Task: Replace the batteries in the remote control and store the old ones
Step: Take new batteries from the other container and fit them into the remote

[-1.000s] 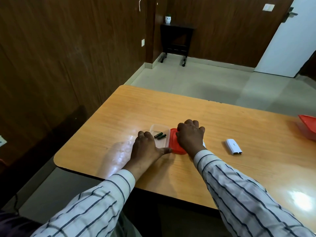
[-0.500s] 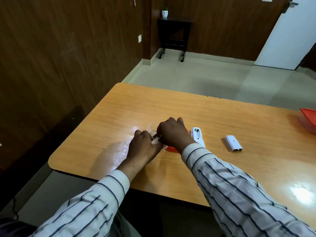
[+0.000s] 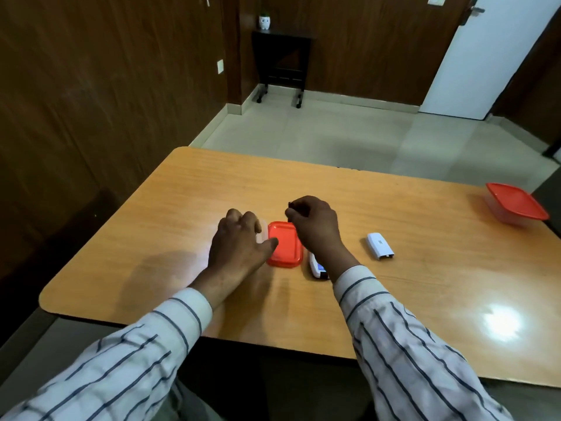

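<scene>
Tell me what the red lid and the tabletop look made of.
Red lid: seemingly plastic, smooth and slightly glossy, with a moulded raised rim. Tabletop: wood-grain surface, probably laminate or varnished wood; it mirrors the ceiling light as a bright glare.

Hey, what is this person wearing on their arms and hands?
Both arms are in long white shirt sleeves with thin dark stripes, cuffs ending at the wrists. The left hand and right hand are bare: no gloves, and no rings or watch that I can see.
</scene>
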